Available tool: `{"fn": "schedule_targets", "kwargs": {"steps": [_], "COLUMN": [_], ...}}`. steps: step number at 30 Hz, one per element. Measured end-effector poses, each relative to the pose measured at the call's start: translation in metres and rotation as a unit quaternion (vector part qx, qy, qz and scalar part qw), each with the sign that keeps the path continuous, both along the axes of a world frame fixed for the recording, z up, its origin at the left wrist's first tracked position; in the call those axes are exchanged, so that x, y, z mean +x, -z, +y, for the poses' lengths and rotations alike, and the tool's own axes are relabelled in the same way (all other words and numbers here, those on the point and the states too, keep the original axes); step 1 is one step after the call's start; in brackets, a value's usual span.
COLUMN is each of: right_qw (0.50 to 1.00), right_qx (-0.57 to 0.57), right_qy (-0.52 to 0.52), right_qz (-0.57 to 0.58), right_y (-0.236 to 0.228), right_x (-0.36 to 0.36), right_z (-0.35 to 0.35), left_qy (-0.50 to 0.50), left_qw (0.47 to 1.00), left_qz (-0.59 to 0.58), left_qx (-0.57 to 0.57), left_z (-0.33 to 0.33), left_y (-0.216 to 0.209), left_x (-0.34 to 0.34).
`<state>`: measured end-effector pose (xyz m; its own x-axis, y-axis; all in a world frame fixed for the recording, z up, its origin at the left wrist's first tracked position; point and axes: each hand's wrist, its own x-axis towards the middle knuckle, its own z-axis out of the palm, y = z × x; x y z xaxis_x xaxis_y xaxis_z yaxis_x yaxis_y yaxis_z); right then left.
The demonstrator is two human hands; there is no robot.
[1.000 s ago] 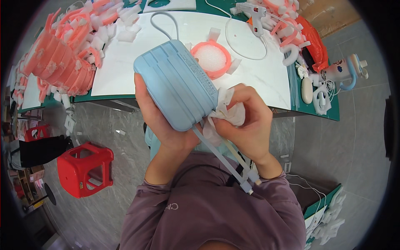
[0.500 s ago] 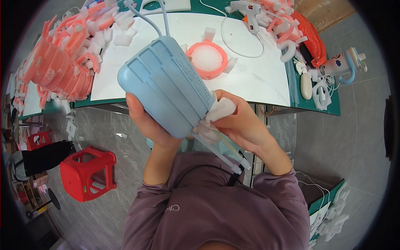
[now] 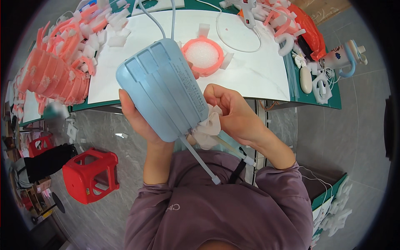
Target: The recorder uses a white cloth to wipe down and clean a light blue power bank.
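Observation:
A light-blue plastic box-like device (image 3: 162, 89) is held up at a tilt over the table's front edge. My left hand (image 3: 139, 121) grips it from the left, its thumb along the side and the other fingers mostly hidden behind. At the device's lower right corner, my right hand (image 3: 239, 114) is closed with curled fingers on a crumpled white cloth (image 3: 211, 121), which touches the casing. Two blue-grey tubes (image 3: 173, 21) run up from the far end. From the near end hang a pale tube (image 3: 200, 159) and a yellowish tube (image 3: 228, 146) with white tips.
On the white tabletop (image 3: 258, 79) lies a pink foam ring (image 3: 203, 75) around white foam. Pink foam pieces (image 3: 54, 79) are heaped at left. A glue gun (image 3: 249, 16), a red bag (image 3: 310, 33) and a tumbler (image 3: 335, 58) stand at right. A red stool (image 3: 89, 175) is on the floor.
My right hand has shifted slightly left and curled its fingers more, and the cloth sits lower. The pale tube's tip has swung left, away from the yellowish one.

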<state>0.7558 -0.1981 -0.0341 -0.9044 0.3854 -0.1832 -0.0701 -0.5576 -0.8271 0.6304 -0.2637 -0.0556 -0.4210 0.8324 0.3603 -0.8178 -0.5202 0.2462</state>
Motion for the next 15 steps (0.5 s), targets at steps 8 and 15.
{"fn": "schedule_targets", "kwargs": {"steps": [8,15], "right_qw": [0.994,0.988], "right_qx": [0.063,0.068], "right_qy": [0.023,-0.012], "right_qz": [-0.084,-0.138], "right_y": [-0.003,0.006], "right_x": [0.006,0.021], "right_z": [-0.005,-0.011], "left_qy": [-0.027,-0.064], "left_qw": [0.994,0.991], "left_qz": [-0.007,-0.019], "left_qx": [-0.102,-0.113], "left_z": [0.004,0.008], "left_y": [0.008,0.006], "left_x": [-0.005,-0.021]}}
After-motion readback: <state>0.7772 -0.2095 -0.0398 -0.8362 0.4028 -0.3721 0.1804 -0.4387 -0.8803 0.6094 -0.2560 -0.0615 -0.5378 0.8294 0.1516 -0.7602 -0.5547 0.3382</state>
